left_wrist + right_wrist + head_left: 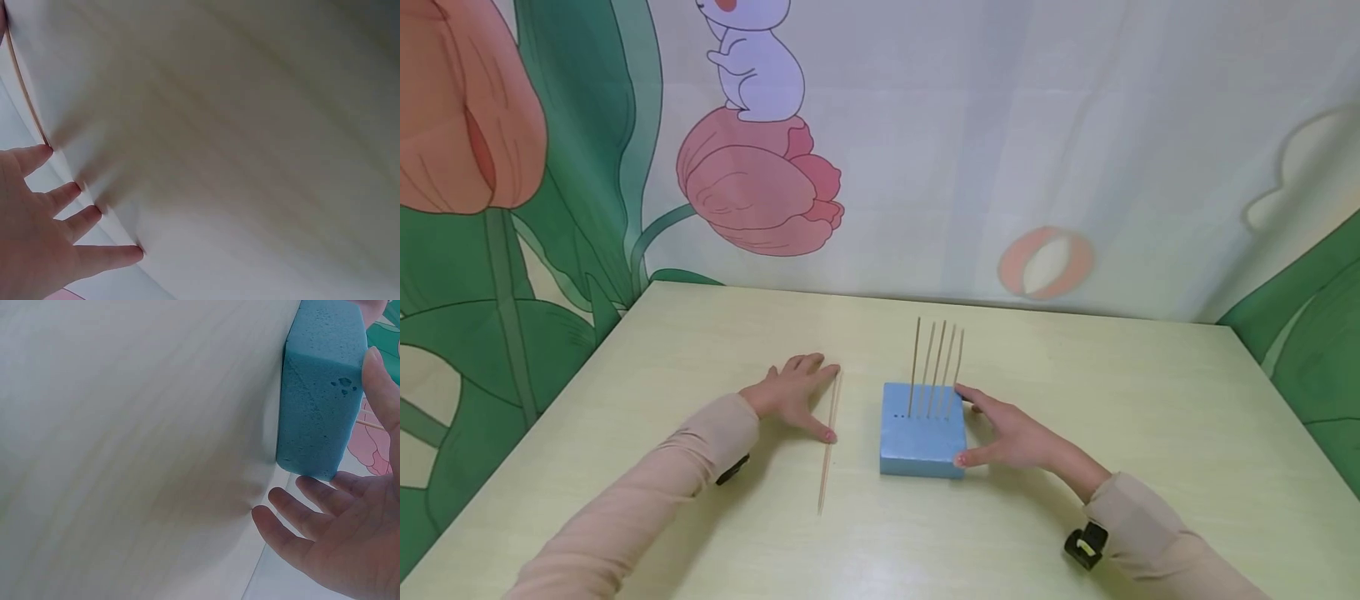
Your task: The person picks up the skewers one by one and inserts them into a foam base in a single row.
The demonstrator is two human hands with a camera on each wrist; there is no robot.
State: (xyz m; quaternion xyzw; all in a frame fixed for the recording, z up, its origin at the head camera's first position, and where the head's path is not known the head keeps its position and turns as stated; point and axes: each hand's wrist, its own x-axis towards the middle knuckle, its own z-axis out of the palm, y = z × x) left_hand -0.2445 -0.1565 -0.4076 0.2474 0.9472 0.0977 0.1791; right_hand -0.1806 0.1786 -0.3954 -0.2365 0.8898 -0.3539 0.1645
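Note:
On the table, a pair of thin wooden sticks (824, 475) lies beside my left hand (793, 398). That hand is spread flat, its thumb and index fingertips touching the sticks; in the left wrist view the index tip meets a stick (26, 94). To the right sits a light blue foam block (922, 446) with several thin sticks (915, 367) standing upright in a row. Two small bare holes show at the row's left. My right hand (1017, 435) spans the block's right side, thumb at the near corner, index finger at the far corner, other fingers loosely spread.
The pale wooden table (1112, 375) reaches back to a curtain (925, 167) printed with flowers and a white animal. Black wrist cameras (1086, 546) sit under both sleeves.

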